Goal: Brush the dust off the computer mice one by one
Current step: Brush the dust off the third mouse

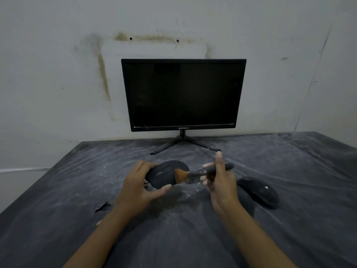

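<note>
The left hand (pixel 139 188) clamps its grip on a black mouse (pixel 162 176), the right hand (pixel 222 182) on a brush (pixel 181 176). A second mouse (pixel 258 191) lies nearby on the worktop (pixel 289 161), a monitor (pixel 183 93) behind.

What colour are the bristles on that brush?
The brush bristles are orange-brown; the head view shows them best.

The monitor (pixel 183 93) and its spread stand legs (pixel 166 145) block the back of the table (pixel 58 190), a spare mouse (pixel 258 191) lies front-right of the monitor, and front-left of it passage stays open.
</note>
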